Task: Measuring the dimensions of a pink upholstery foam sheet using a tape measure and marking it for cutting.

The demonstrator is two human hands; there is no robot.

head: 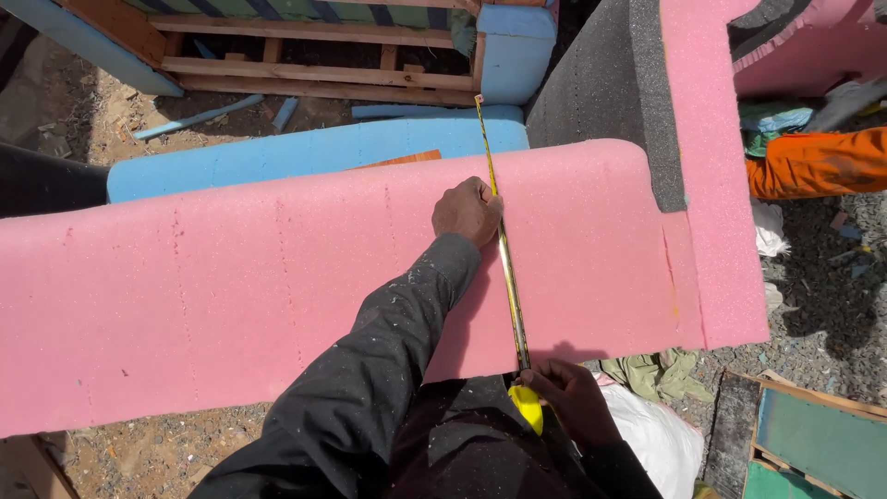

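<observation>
- Pinched closed on the yellow tape-measure case (527, 407), the right hand (573, 393) holds it just off the near edge of the pink foam sheet (231, 296).
- Left hand (467, 211), fingers curled shut, presses the tape blade (506, 268) against the foam close to its far edge.
- Blade runs straight across the foam from near edge to far edge and sticks out beyond it, over the blue foam slab (305, 152).
- Grey foam block (605, 88) stands at the far right corner.

Sunlit gravel ground (822, 314), wooden frame (314, 74)
</observation>
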